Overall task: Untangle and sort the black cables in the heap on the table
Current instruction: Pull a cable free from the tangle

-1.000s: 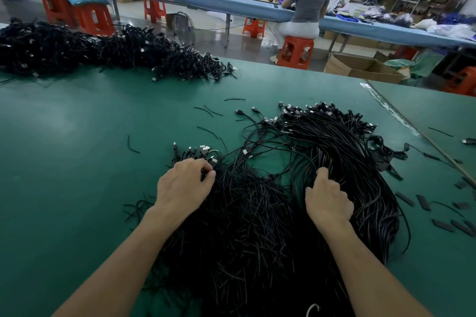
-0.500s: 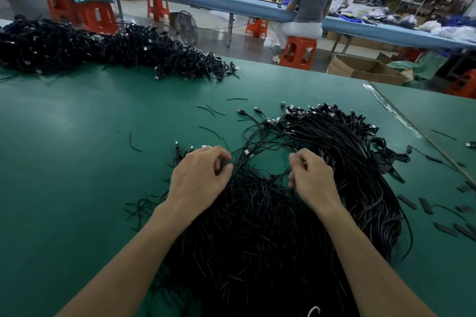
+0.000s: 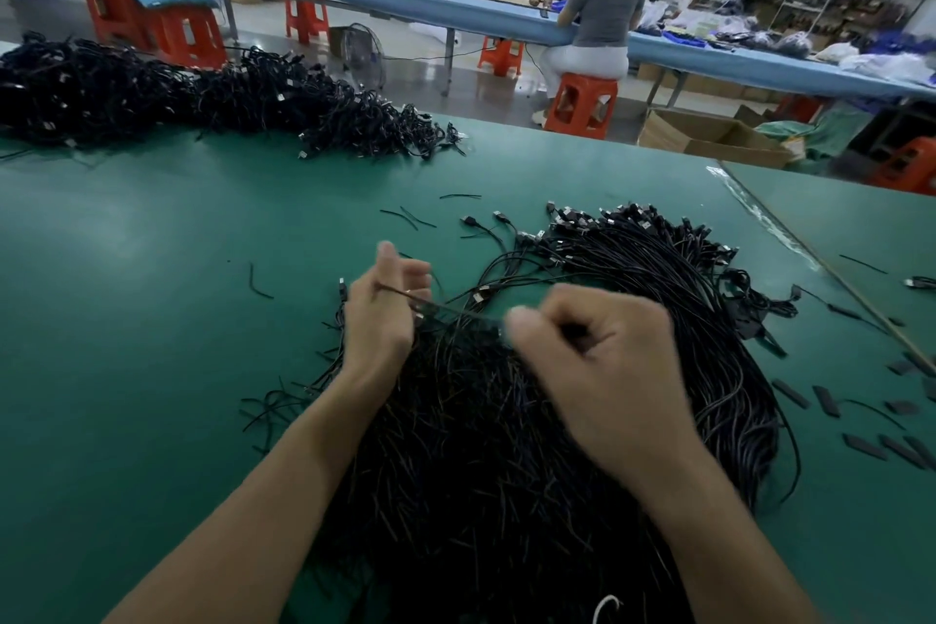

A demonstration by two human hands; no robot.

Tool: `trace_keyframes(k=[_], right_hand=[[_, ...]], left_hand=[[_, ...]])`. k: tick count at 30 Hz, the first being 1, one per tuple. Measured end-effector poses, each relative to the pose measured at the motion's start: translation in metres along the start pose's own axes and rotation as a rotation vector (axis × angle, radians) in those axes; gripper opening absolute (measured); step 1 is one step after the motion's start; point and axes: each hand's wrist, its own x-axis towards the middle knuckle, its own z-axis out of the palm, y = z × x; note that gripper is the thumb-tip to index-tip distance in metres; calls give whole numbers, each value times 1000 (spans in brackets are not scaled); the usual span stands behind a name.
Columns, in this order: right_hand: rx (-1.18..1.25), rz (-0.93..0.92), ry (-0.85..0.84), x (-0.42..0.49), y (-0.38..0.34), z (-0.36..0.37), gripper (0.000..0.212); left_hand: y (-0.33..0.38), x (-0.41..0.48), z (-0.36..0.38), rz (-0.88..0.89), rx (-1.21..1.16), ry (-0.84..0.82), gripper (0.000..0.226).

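Observation:
A big heap of black cables (image 3: 633, 319) lies on the green table (image 3: 152, 319) in front of me, plug ends fanned out at its far side. My left hand (image 3: 380, 314) is lifted above the heap's left edge, pinching one thin black cable (image 3: 445, 307). That cable runs taut to my right hand (image 3: 597, 355), which is closed in a fist around its other part above the heap's middle. Both hands are blurred by motion.
A second long heap of black cables (image 3: 202, 101) stretches along the table's far left. Loose cable bits (image 3: 261, 281) and flat black pieces (image 3: 825, 400) lie scattered left and right. A person sits at a blue bench (image 3: 405, 8) beyond, near orange stools.
Both hands rose off the heap and came toward each other. They now hold one cable stretched between them, where before they pressed into the pile.

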Motion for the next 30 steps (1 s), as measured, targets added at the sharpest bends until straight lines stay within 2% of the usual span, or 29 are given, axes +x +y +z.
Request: trace_keyframes(k=[3, 5, 8, 10, 11, 12, 15, 17, 20, 23, 25, 27, 28, 30], right_hand=[[-347, 190, 211, 4, 45, -25, 46], [-557, 331, 223, 3, 72, -43, 43], [-793, 564, -75, 0, 95, -54, 31], [-1037, 607, -303, -2, 95, -49, 34], [-1043, 559, -354, -3, 93, -45, 39], [-933, 495, -375, -2, 89, -39, 43], [-287, 327, -291, -1, 63, -19, 40], [-141, 268, -248, -2, 56, -8, 34], [-178, 248, -230, -4, 58, -3, 18], [-169, 270, -89, -3, 70, -11, 15], [-84, 286, -32, -2, 76, -15, 13], [10, 312, -21, -2, 81, -13, 13], [46, 330, -26, -2, 83, -10, 15], [94, 357, -84, -5, 84, -3, 24]], left_hand=[[4, 10, -15, 90, 2, 185, 45], [8, 10, -17, 215, 82, 201, 29], [17, 4, -15, 415, 263, 118, 24], [26, -5, -10, 565, 446, -53, 20], [27, -10, -6, 629, 555, -150, 16], [27, -14, -2, 669, 648, -243, 12], [25, -23, 7, 658, 791, -404, 22], [23, -28, 11, 633, 822, -458, 33], [19, -32, 11, 528, 776, -517, 38], [13, -30, 4, 297, 693, -486, 46], [15, -31, -1, 22, 513, -642, 59], [21, -36, -3, -264, 241, -912, 62], [25, -39, -4, -356, 98, -1007, 62], [32, -42, 0, -468, -191, -1059, 59]])
